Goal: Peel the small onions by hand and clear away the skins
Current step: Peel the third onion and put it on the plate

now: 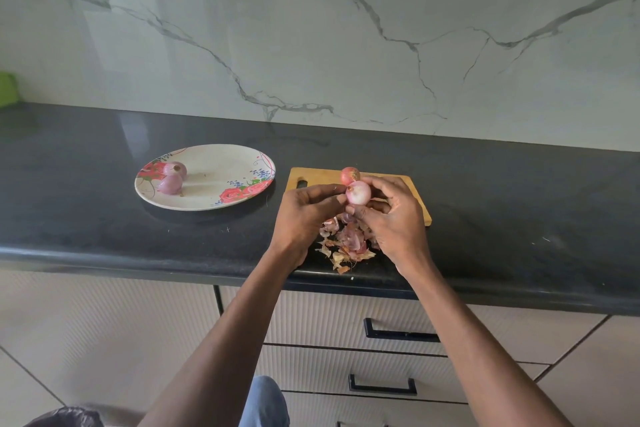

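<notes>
Head view, hands (349,215) gripping onion (358,192), root end up-left

Head camera looks down, near, onto countertop (104,236).

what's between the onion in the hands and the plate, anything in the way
Nothing visible. The onion is held over the cutting board, and the dark counter between it and the plate lies bare. Two peeled onions sit at the plate's left side.

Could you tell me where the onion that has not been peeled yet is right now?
The unpeeled onion sits on the far edge of the cutting board, right of the plate, just behind the onion in hand.
</notes>
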`<state>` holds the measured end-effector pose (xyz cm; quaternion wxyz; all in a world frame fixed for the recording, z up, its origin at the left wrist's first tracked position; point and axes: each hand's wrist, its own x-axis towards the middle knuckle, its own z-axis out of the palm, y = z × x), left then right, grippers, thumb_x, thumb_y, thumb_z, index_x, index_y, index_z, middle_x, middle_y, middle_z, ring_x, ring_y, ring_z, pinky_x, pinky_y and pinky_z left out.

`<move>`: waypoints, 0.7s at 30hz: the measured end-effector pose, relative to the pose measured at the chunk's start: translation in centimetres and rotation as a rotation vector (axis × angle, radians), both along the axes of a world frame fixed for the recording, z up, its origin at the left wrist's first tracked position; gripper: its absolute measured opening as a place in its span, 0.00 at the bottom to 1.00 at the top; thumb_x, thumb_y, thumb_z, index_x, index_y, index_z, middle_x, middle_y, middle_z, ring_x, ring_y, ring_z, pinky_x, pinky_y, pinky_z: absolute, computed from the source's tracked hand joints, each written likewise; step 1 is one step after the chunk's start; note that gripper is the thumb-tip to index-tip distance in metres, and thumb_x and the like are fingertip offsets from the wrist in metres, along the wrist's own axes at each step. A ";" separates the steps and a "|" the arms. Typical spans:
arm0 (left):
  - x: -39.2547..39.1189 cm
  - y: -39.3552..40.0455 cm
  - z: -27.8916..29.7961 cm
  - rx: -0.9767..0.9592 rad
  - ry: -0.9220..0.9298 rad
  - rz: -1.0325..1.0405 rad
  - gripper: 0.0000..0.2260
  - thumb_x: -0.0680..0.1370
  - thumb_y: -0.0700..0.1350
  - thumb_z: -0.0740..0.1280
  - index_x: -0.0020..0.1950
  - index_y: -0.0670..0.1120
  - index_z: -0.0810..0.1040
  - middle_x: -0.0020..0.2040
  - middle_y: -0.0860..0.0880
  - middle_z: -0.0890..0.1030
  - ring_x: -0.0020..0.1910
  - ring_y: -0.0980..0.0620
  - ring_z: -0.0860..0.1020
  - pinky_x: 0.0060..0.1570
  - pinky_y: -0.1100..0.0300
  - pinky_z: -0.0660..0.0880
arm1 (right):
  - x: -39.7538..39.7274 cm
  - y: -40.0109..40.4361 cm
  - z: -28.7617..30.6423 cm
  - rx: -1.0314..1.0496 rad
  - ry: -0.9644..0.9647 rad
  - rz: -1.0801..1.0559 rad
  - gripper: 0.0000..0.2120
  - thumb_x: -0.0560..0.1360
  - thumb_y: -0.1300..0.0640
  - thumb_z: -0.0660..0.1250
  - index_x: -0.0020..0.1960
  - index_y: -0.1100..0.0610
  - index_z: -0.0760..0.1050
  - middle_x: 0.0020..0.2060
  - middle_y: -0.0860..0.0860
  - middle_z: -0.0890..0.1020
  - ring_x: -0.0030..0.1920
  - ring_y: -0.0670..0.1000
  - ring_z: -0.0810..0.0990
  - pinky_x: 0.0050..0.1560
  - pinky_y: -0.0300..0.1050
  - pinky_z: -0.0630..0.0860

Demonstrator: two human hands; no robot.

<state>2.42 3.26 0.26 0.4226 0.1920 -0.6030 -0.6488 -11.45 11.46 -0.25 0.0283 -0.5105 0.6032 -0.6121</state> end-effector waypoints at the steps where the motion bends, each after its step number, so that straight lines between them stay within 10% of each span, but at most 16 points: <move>1: 0.0 0.0 0.0 0.004 0.005 -0.002 0.08 0.77 0.35 0.71 0.56 0.40 0.85 0.49 0.44 0.87 0.49 0.49 0.85 0.51 0.58 0.80 | -0.1 0.0 -0.1 0.005 0.007 -0.008 0.25 0.67 0.61 0.81 0.63 0.57 0.81 0.57 0.50 0.80 0.58 0.41 0.79 0.55 0.34 0.78; 21: 0.1 0.2 -0.1 -0.040 0.007 0.083 0.06 0.78 0.33 0.70 0.46 0.41 0.86 0.43 0.41 0.87 0.43 0.46 0.86 0.48 0.55 0.82 | 0.4 -0.2 -0.6 -0.043 0.223 -0.049 0.21 0.70 0.65 0.79 0.63 0.61 0.81 0.56 0.54 0.83 0.56 0.49 0.82 0.51 0.31 0.78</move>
